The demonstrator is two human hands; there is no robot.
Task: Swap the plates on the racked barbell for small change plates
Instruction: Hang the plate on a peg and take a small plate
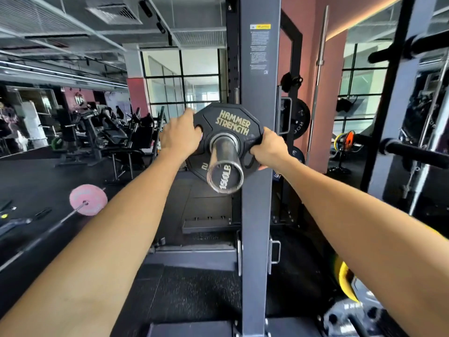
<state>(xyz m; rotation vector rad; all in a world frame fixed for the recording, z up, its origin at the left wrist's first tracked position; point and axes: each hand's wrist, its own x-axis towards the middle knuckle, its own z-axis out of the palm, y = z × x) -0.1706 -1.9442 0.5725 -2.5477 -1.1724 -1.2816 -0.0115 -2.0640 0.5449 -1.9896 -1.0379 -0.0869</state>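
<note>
Gym rack (258,166) behind, left hand (181,136) and right hand (269,149) both gripping black plate (226,127) on barbell sleeve (224,161)

Plate (228,132): "HAMMER STRENGTH", "2". Barbell sleeve end (225,177): "1500LB". Upright sticker (259,47) unreadable.

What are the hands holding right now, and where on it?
Both hands hold the black Hammer Strength plate on the barbell sleeve. The left hand grips its left grip hole, the right hand its right edge.
</note>
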